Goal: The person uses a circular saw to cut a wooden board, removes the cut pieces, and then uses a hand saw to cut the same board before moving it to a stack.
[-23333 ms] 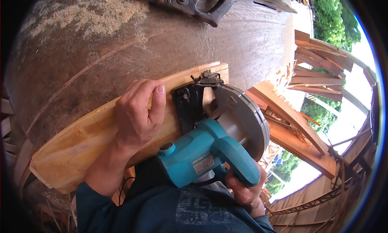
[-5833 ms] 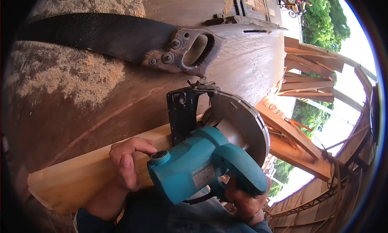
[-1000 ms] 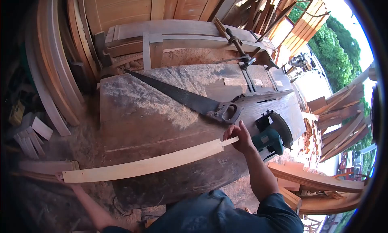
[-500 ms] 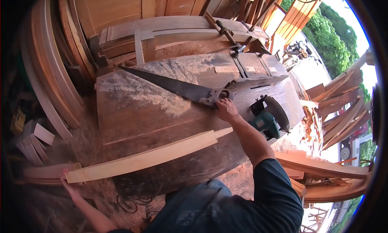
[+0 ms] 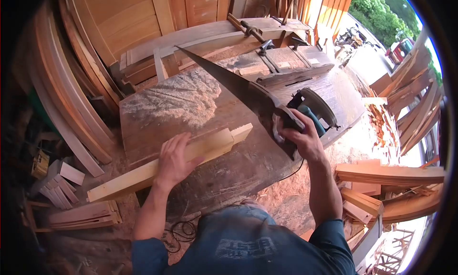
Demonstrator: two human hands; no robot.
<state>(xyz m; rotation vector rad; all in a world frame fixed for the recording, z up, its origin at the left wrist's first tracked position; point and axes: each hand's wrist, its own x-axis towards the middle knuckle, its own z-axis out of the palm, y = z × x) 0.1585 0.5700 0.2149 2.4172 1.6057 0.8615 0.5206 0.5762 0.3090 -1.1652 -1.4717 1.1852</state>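
My right hand [image 5: 303, 139] is wrapped round the handle of a handsaw [image 5: 229, 81]. The dark blade points up and to the left over the workbench [image 5: 148, 136]. My left hand [image 5: 174, 160] lies across a pale wooden board [image 5: 129, 179], fingers over its far edge and thumb apart to the right. The board runs along the near side of the bench, its left end past the bench edge and a narrower stepped piece at its right end. Just behind the saw handle stands a green circular saw [image 5: 315, 110], partly hidden by my right hand.
Sawdust [image 5: 181, 98] covers the bench's left half. A clamp [image 5: 265, 46] sits at the back near curved timbers. Long curved boards [image 5: 62, 84] lean on the left. Wood blocks [image 5: 59, 184] lie at lower left, stacked planks [image 5: 386, 174] at right. A cable [image 5: 183, 232] lies on the floor.
My right hand has lifted the saw off the bench and swung its handle nearer to me. My left hand has moved from the board's left end to its middle; the board has shifted and tilted.
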